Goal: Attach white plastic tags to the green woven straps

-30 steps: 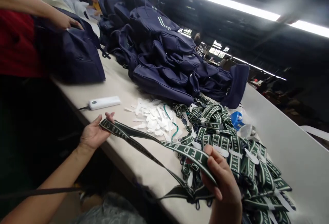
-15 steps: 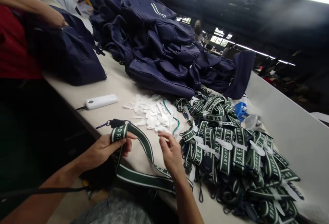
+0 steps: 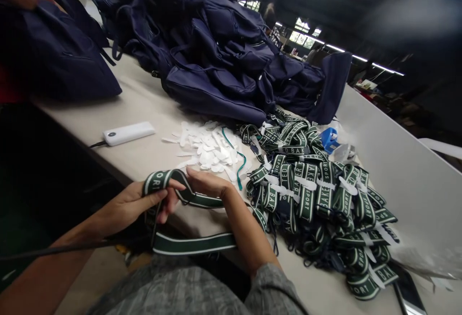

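A dark green webbing strap (image 3: 195,244) with white edges and white lettering is looped over my left hand (image 3: 135,204). The fingers of that hand are curled inside the loop, with the thumb pressing on the band. My right hand (image 3: 210,184) is at the strap just right of the loop, its fingers together against the band; its palm side is hidden. From there the strap runs behind my right forearm and returns below in a long, loose bend. Close beyond my right hand lies a heap of white tie strips (image 3: 212,149).
Bundled green straps (image 3: 306,194) are piled at right, many with white ties. Navy bags (image 3: 216,84) are heaped behind. A white corded device (image 3: 129,133) lies at left, a phone (image 3: 409,291) at lower right. Another person's hand (image 3: 50,1) touches a navy bag (image 3: 68,59).
My right hand has moved left and up from apart to the strap beside my left hand. The strap's dark end and hook no longer show above the loop. The view has shifted.
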A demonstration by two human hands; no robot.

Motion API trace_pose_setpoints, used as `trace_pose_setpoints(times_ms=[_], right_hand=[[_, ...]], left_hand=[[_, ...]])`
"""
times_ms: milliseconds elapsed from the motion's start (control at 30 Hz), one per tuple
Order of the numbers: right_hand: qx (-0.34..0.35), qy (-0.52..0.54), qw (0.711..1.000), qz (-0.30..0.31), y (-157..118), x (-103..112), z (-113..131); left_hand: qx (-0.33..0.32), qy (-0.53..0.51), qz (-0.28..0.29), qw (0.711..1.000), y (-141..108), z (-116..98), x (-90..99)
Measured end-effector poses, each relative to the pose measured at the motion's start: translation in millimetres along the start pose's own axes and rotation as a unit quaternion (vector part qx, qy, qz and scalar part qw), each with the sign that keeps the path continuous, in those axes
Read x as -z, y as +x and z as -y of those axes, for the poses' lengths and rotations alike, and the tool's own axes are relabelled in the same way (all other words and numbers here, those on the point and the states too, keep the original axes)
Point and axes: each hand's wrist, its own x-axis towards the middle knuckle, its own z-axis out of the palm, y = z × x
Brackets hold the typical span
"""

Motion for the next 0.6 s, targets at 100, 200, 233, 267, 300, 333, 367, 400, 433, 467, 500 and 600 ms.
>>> trace_pose_setpoints(times_ms=[100,200,233,267,300,333,367,400,433,467,500,600], right_hand=[[0.023,0.004,0.998,0.053,-14.2,15.2,-11.8],[0.008,-0.070,0.997,-0.013,-25.3,25.1,-20.8],[-0.010,-0.119,0.992,-0.029,-27.4,25.7,-22.8],[-0.037,-0.185,0.981,-0.048,-28.5,24.7,-24.2],[-0.067,-0.261,0.960,-0.074,-28.9,22.4,-25.3],[-0.097,-0.336,0.931,-0.106,-28.7,18.9,-26.1],[-0.124,-0.396,0.899,-0.139,-28.0,14.5,-26.8],[-0.146,-0.438,0.871,-0.168,-26.9,9.5,-27.7],[-0.162,-0.460,0.852,-0.190,-25.6,4.2,-28.9],[-0.173,-0.472,0.839,-0.210,-24.1,-1.1,-30.4],[-0.183,-0.484,0.825,-0.228,-22.5,-6.3,-32.2],[-0.208,-0.500,0.796,-0.268,-18.1,-19.7,-38.9]], left_hand=[[-0.027,-0.051,-0.041,0.998,-0.8,-10.6,8.1],[-0.021,-0.046,-0.078,0.996,-2.3,-18.3,13.4],[-0.016,-0.040,-0.084,0.995,-3.0,-19.3,14.2],[-0.012,-0.036,-0.085,0.996,-3.7,-19.3,14.7],[-0.009,-0.032,-0.083,0.996,-4.5,-18.5,15.1],[-0.005,-0.028,-0.079,0.996,-5.3,-17.0,15.5],[-0.002,-0.025,-0.075,0.997,-6.0,-15.0,16.1],[0.001,-0.023,-0.069,0.997,-6.7,-12.8,17.1],[0.002,-0.021,-0.063,0.998,-7.4,-10.6,18.3],[0.001,-0.018,-0.056,0.998,-8.0,-8.7,19.6],[-0.001,-0.015,-0.046,0.999,-8.7,-7.3,20.7],[0.002,0.009,0.000,1.000,-11.2,-5.3,19.9]])
